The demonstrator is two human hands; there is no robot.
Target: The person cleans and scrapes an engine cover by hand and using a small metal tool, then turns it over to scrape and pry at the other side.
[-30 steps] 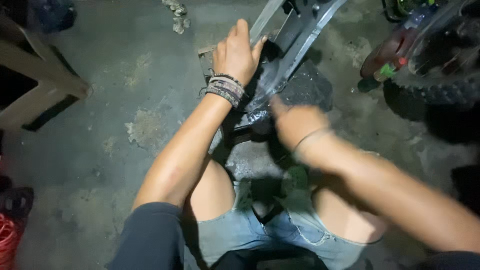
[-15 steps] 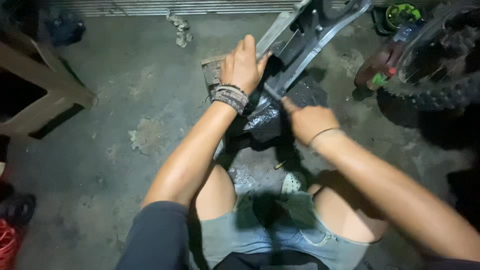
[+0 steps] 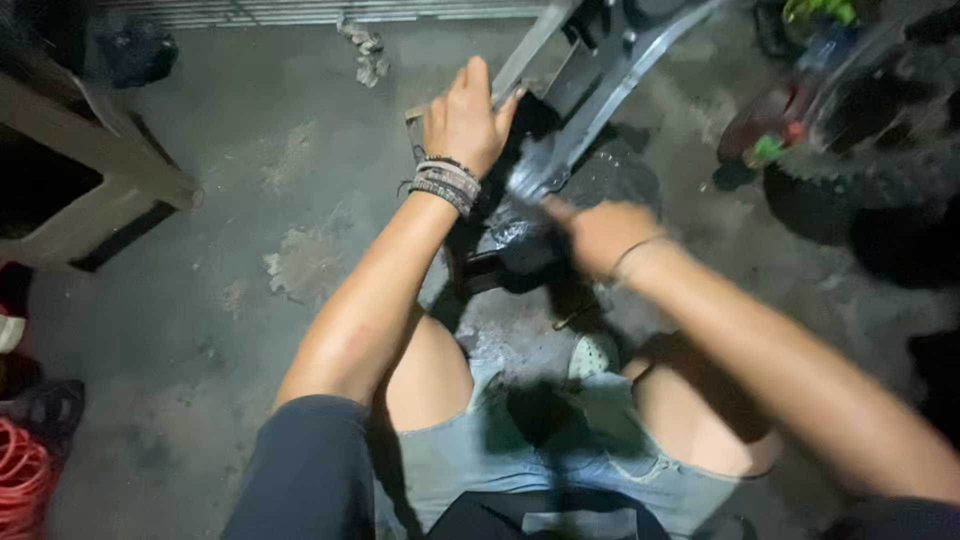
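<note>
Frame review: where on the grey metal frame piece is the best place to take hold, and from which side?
Probably the bare slanted bar of the metal frame, above the left hand, which already grips its lower end. Come from the left side, fingers wrapping across the bar: it is long and narrow, and a tyre crowds its right. The right hand is blurred at the dark part below.

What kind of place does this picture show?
Probably a home garage or repair workshop: a bare stained concrete floor, a black knobby rubber tyre, and a grey metal frame part that the left hand steadies.
</note>
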